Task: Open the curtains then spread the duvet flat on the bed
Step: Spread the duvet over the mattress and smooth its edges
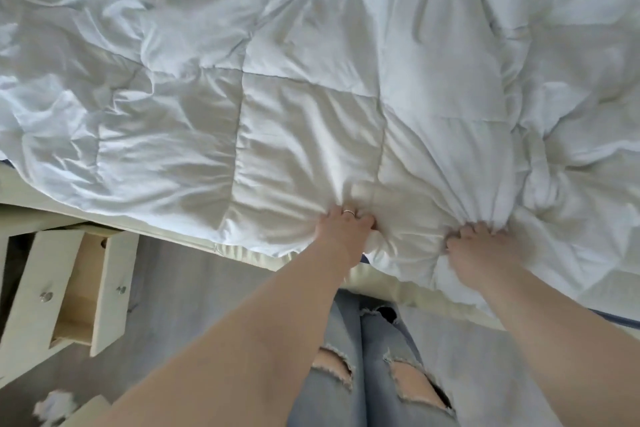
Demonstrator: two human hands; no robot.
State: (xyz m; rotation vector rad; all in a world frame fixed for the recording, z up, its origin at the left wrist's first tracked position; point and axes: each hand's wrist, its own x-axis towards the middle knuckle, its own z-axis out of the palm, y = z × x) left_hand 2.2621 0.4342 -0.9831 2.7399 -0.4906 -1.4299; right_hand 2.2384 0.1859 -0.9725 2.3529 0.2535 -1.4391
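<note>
Your forearms reach over ripped jeans, left hand and right hand each fisted on the white duvet, rumpled across the bed. Spreading appears underway; next, likely pull its near edge toward you, evenly.

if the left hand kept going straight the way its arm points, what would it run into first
Only more of the white duvet. The left hand is already shut on a bunched fold near the bed's edge, pointing across the bed. Nothing else shows on that line up to the top of the picture, though depth under the folds is unclear.
</note>
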